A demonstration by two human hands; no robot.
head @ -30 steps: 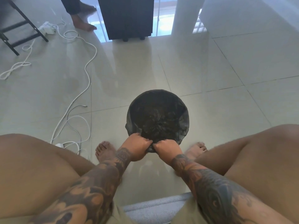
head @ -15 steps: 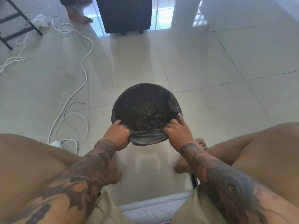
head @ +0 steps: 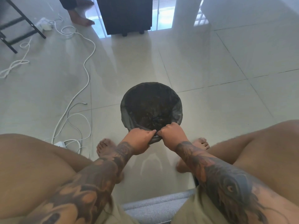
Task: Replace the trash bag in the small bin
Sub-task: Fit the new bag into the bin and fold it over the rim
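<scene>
Trash bag (head: 150, 109) dark, crinkled; lining bin (head: 123, 113)

Your left hand (head: 140, 138) and right hand (head: 171, 134) cover the near rim of the small bin (head: 124, 113), so you cannot see how the trash bag (head: 151, 109) sits there. The bin's own wall is wrapped in plastic throughout. At the top edge, the dark cabinet (head: 127, 15), the black frame (head: 19, 28) and another person's foot (head: 80, 17) are cut off.

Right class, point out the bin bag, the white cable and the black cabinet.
bin bag (head: 151, 107): head view, dark crinkled inside.
white cable (head: 85, 68): head view, curve on floor.
black cabinet (head: 124, 13): head view, front panel.
</scene>
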